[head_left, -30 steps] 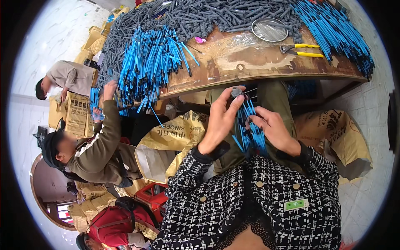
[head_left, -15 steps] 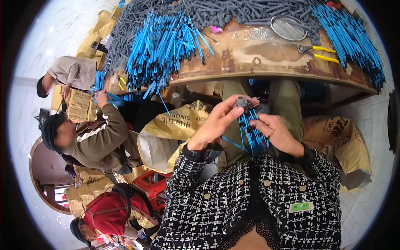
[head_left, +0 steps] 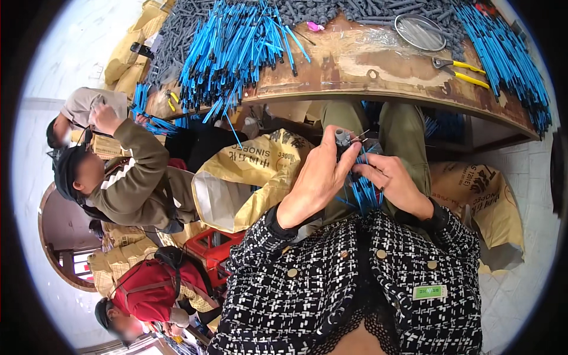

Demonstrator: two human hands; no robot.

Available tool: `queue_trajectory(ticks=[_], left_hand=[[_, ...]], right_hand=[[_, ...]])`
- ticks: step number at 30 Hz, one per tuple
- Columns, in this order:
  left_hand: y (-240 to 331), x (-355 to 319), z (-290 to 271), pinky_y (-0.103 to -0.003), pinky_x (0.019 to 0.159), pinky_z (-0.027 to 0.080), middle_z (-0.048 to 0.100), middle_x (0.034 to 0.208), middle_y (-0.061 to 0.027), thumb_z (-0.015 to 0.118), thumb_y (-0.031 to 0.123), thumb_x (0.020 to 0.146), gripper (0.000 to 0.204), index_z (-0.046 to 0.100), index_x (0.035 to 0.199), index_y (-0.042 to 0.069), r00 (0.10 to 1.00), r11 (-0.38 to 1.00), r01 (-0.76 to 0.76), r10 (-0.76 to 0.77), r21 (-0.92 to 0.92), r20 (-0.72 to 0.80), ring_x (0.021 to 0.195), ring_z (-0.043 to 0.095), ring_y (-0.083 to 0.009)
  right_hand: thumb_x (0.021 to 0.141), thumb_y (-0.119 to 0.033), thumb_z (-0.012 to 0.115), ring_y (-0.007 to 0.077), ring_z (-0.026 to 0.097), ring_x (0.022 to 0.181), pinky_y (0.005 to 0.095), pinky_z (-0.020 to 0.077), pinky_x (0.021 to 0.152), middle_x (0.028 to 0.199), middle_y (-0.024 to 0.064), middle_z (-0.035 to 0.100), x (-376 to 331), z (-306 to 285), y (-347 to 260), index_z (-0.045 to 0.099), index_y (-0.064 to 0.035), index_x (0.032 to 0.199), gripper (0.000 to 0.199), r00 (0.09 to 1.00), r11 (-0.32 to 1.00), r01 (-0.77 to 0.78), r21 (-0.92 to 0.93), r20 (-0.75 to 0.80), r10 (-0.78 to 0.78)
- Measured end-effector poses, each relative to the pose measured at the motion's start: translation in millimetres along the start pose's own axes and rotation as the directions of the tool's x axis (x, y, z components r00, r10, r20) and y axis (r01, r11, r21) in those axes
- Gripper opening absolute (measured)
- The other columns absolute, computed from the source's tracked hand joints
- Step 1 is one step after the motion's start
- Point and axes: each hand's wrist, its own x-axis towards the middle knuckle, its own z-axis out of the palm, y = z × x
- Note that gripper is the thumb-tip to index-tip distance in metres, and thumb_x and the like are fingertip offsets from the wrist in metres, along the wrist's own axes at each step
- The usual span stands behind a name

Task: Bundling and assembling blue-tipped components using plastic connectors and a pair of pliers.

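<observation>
Over my lap, my left hand is closed around a short grey plastic piece, its open round end showing at the fingertips. Thin metal-looking tips poke out beside my left thumb. Close on the right, my right hand grips a bundle of slim blue rods with dark ends, fingers curled over it. The lower part of the bundle rests against my jacket. My fingers hide where the rods and the grey piece meet.
A wooden table ahead bears a pile of blue rods, more rods, grey plastic pieces, a round sieve and yellow-handled cutters. Paper sacks flank my legs. Two co-workers and another sit left.
My left hand has turned so its back shows more, and its thumb has shifted toward the metal-looking tips. My right fingers have moved up the bundle. A co-worker's hand at left has risen.
</observation>
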Motion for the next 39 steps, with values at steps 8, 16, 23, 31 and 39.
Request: queue_trajectory(ticks=[8, 16, 23, 31, 39], left_hand=[[1.9, -4.6, -3.1, -0.043, 0.065, 0.048, 0.064, 0.085, -0.0221, 0.056, 0.020, 0.099, 0.027, 0.044, 0.110, -0.002, 0.998, 0.997, 0.058, -0.056, -0.051, 0.036, 0.076, 0.062, -0.0426], [6.9, -12.8, -6.7, -0.040, 0.069, 0.049, 0.064, 0.087, -0.0201, 0.053, 0.019, 0.101, 0.024, 0.045, 0.111, -0.001, 0.982, 0.983, 0.182, -0.182, 0.005, 0.044, 0.079, 0.064, -0.0350], [3.8, -31.5, -15.4, -0.023, 0.065, 0.046, 0.064, 0.110, -0.0073, 0.052, 0.012, 0.101, 0.023, 0.047, 0.123, 0.004, 0.981, 0.976, 0.170, -0.155, -0.133, 0.116, 0.070, 0.051, -0.0054], [18.1, -23.5, -15.5, -0.023, 0.071, 0.049, 0.063, 0.116, -0.0088, 0.058, 0.002, 0.096, 0.030, 0.043, 0.121, 0.003, 0.986, 0.971, 0.081, -0.045, -0.226, 0.159, 0.085, 0.056, -0.0064], [11.7, -6.3, -22.9, -0.025, 0.078, 0.053, 0.065, 0.114, -0.0120, 0.062, 0.001, 0.093, 0.028, 0.045, 0.115, 0.001, 0.922, 0.941, 0.195, -0.080, -0.277, 0.378, 0.095, 0.062, -0.0102]], right_hand=[[0.096, -0.021, 0.060, 0.0289, 0.053, 0.059, 0.0363, 0.0415, 0.055, 0.071, 0.0181, 0.059, -6.1, 6.0, -0.3, 0.065, -0.0003, 0.096, 0.022, 0.995, 0.996, 0.088, -0.021, -0.052, -0.089], [0.094, -0.014, 0.061, 0.0368, 0.061, 0.066, 0.0407, 0.0473, 0.059, 0.080, 0.0205, 0.062, -20.0, 21.6, 7.6, 0.063, -0.0012, 0.100, 0.014, 0.908, 0.904, 0.283, -0.319, -0.213, -0.360], [0.094, -0.007, 0.060, 0.0315, 0.064, 0.069, 0.0354, 0.0498, 0.064, 0.082, 0.0188, 0.063, -27.7, 24.0, 4.8, 0.063, -0.0007, 0.109, 0.016, 0.951, 0.966, 0.255, -0.050, -0.168, -0.260], [0.093, -0.003, 0.060, 0.0310, 0.063, 0.067, 0.0336, 0.0494, 0.062, 0.080, 0.0188, 0.062, -25.3, 17.3, -11.6, 0.063, 0.0000, 0.106, 0.013, 0.915, 0.934, 0.332, -0.136, -0.194, -0.354], [0.095, -0.006, 0.059, 0.0374, 0.063, 0.069, 0.0357, 0.0498, 0.062, 0.080, 0.0205, 0.063, -30.3, 26.2, -5.5, 0.063, -0.0004, 0.105, 0.012, 0.921, 0.946, 0.288, -0.151, -0.226, -0.316]])
